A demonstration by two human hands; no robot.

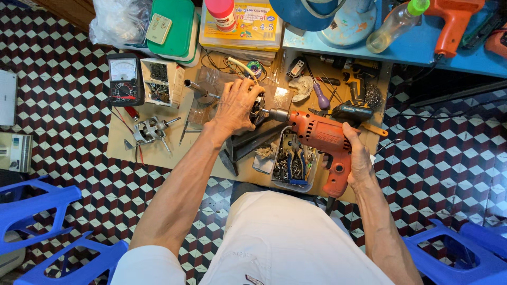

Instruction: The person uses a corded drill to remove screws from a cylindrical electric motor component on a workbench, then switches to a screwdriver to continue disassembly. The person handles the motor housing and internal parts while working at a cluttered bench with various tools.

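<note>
Drill on motor part — both hands busy.
Right hand (358, 158) grips orange drill (323, 138), bit against small motor part (259, 110); left hand (236, 107) clamps over the part on cardboard sheet (158, 153).

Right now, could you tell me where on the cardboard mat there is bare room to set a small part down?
The mat is bare along its near-left edge, between the fan motor and the left forearm. A smaller bare strip lies left of the motor, below the multimeter. It is crowded around the left hand, the drill in the right hand, and the screw tray.
</note>
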